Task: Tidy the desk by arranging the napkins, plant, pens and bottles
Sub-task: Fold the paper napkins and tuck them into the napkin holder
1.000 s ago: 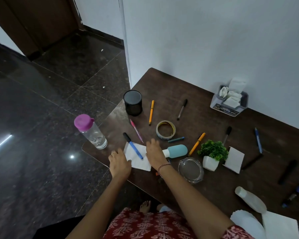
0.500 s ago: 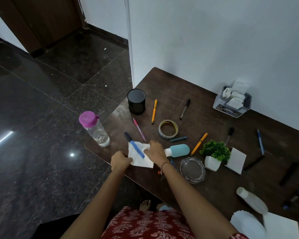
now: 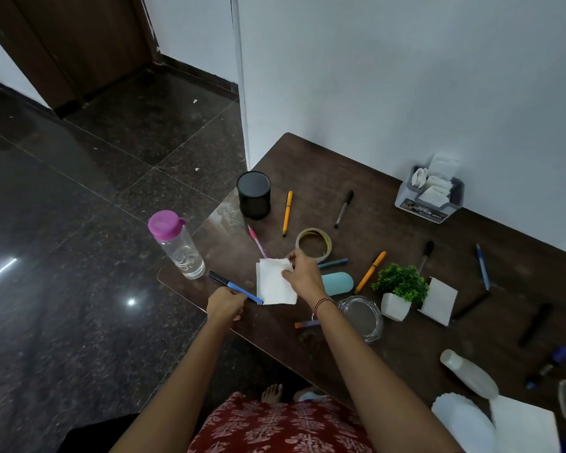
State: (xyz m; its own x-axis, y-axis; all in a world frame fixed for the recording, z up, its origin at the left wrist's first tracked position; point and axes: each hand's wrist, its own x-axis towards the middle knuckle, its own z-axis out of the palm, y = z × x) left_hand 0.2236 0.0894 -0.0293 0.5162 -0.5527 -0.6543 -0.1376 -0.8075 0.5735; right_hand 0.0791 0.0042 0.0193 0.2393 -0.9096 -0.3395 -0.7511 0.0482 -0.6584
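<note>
On the brown desk (image 3: 356,165), my right hand (image 3: 303,277) pinches the upper right corner of a white napkin (image 3: 273,286) near the front left edge. My left hand (image 3: 226,304) grips a blue pen (image 3: 234,287) that lies just left of the napkin. A clear bottle with a pink cap (image 3: 177,246) stands at the left corner. A teal bottle (image 3: 339,283) lies right of my right hand. The small green plant (image 3: 399,289) in its white pot stands beside another napkin (image 3: 438,300). Several pens lie scattered, among them an orange pen (image 3: 287,212) and a pink pen (image 3: 257,241).
A black pen cup (image 3: 254,194) stands at the back left, a grey napkin holder (image 3: 428,194) against the wall. A tape roll (image 3: 313,243), a glass ashtray (image 3: 361,317), a white bottle (image 3: 469,374) and paper plates (image 3: 461,420) sit on the desk. Dark floor lies left.
The blue pen, which lay across the napkin, is now off it to the left in my left hand. My right hand has taken the napkin by its corner.
</note>
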